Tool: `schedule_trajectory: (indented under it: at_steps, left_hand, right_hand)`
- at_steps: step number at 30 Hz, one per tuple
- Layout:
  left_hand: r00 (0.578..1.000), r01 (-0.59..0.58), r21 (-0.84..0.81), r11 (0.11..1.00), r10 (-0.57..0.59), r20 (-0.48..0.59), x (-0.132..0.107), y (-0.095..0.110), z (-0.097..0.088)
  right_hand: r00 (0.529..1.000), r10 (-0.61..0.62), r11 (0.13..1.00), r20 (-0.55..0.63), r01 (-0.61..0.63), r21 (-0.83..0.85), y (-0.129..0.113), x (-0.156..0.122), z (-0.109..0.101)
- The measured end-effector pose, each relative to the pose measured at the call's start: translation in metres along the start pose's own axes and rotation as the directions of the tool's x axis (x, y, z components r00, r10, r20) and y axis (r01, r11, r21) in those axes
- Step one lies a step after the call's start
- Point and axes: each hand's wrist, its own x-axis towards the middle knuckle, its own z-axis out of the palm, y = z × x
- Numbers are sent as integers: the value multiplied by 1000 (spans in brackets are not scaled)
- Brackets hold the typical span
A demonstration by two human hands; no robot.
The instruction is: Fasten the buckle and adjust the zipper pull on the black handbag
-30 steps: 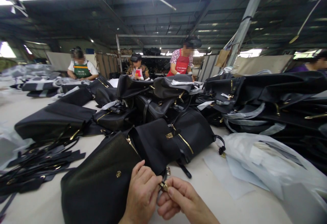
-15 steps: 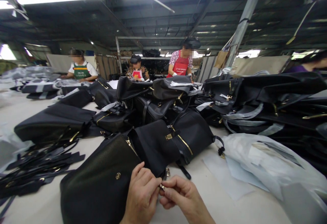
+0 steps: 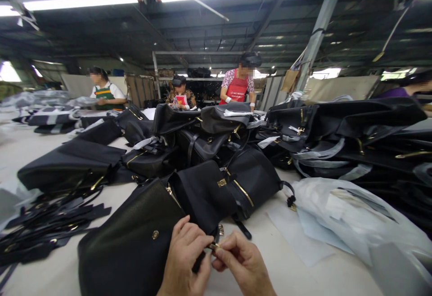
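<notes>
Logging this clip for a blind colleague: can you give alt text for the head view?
Left hand and right hand pinch a small gold clasp beside a black bag on a pale table. More black bags are piled behind, loose straps lie left, and three aproned workers stand beyond.
</notes>
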Motion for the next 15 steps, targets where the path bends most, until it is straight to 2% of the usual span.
schedule_trajectory:
  at_steps: [3, 5, 15]
  left_hand:
    - [992, 17, -5, 1000, -16, 128, -1, -3, -4]
    - [986, 32, 3, 999, -32, 162, -3, -6, -3]
    - [989, 52, -7, 999, -50, 141, -8, -12, 3]
  right_hand:
    - [1000, -21, 1000, 11, 21, 8, 5, 1, -4]
    - [998, -50, 999, 33, 51, -9, 7, 2, -5]
    - [993, -80, 996, 86, 82, -20, 7, 4, -6]
